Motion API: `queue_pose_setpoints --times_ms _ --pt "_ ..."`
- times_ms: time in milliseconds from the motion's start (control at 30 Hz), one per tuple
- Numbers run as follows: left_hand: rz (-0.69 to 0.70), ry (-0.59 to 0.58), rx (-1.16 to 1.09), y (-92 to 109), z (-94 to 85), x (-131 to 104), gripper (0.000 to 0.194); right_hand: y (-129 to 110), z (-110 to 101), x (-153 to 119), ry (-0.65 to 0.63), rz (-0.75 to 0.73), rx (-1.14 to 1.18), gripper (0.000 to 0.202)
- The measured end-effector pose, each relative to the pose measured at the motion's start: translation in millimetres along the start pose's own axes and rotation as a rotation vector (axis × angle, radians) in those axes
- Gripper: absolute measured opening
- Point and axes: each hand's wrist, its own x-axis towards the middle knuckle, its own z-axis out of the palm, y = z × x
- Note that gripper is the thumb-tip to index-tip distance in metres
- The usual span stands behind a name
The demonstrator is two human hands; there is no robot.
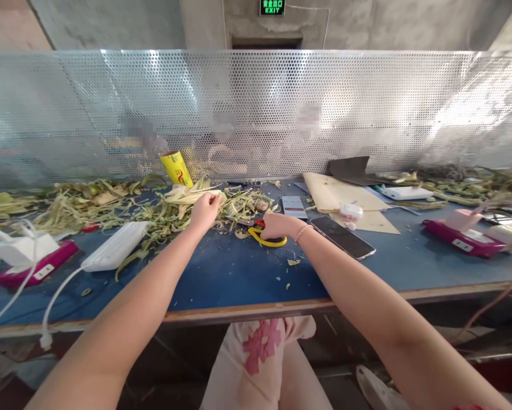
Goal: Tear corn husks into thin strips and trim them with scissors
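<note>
My left hand [205,210] is closed, thumb and fingers pinching the end of a pale green, husk-like leaf [185,195] above a heap of dried plant scraps [159,219]. To its right, my right hand [275,226] is closed around the handles of a pair of scissors [267,241]. The handles are yellow and red, and the blades point left toward the scraps. My right fingers are partly hidden behind the hand. A small round brownish thing [261,206] lies among the scraps just beyond the scissors.
A yellow tube [176,168] stands tilted against the perforated metal screen [256,114]. Right of my hand lie a phone [343,236], a small grey card [294,206], brown paper [332,193] and a white case [351,212]. Purple power strips [40,271] with cables flank the blue table [234,285].
</note>
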Motion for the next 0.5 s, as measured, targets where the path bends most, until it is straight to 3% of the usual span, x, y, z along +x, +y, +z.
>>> queue_pose_setpoints --times_ms 133,333,500 --pt "-0.033 0.068 0.094 3 -7.1 1 0.017 6 -1 4 0.047 -0.01 -0.053 0.024" --pt "-0.052 0.106 0.007 -4 -9.3 6 0.01 3 -4 3 0.133 0.015 -0.012 0.026" --pt "-0.056 0.113 -0.06 -9 -7.3 8 0.017 -7 -8 -4 0.205 -0.043 0.123 0.045"
